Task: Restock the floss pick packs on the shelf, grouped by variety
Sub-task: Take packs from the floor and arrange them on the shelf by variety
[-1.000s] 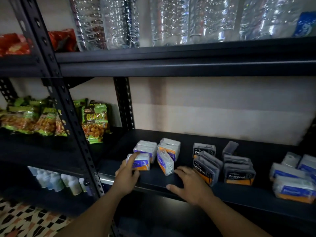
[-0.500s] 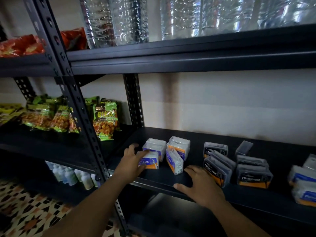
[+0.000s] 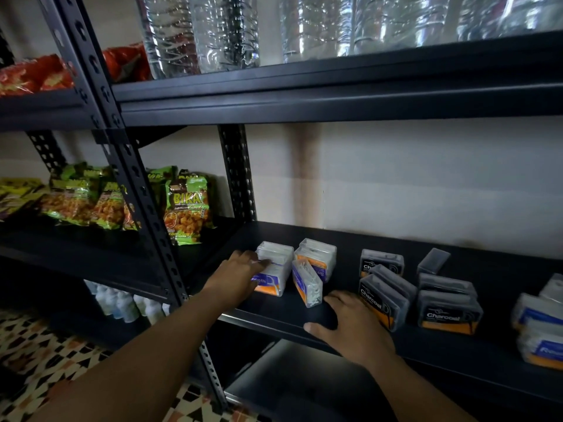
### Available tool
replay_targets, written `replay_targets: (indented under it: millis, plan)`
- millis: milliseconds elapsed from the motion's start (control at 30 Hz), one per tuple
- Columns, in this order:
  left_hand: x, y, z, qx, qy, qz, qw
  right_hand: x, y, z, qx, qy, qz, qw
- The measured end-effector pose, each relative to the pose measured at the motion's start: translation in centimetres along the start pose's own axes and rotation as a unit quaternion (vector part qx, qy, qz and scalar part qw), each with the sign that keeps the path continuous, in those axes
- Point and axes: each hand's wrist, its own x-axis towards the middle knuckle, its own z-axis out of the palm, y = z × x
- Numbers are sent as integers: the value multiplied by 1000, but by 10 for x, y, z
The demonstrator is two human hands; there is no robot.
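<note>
Clear floss pick pack — purple-orange label, left hand touching.

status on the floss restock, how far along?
Mostly grouped: white Smooth packs sit left, Charcoal packs centre, blue-label packs far right. In hand: left hand presses the front Smooth pack; right hand rests flat on the shelf. Left: one white pack stands skewed, and a clear empty-looking case sits behind.
</note>
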Motion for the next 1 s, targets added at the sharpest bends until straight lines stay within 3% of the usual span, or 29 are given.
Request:
replay_targets:
  millis: [500,733,1000]
  plan:
    - [1,0,-6,20,-2,6,1000,1,-1,2,-2,-6,11,1000]
    - [20,-19,-28,-134,34,10,990,1,-2,0,1,-16,12,1000]
    - [57,-16,-29,-130,-51,-35,990,1,-3,-2,2,-27,24,999]
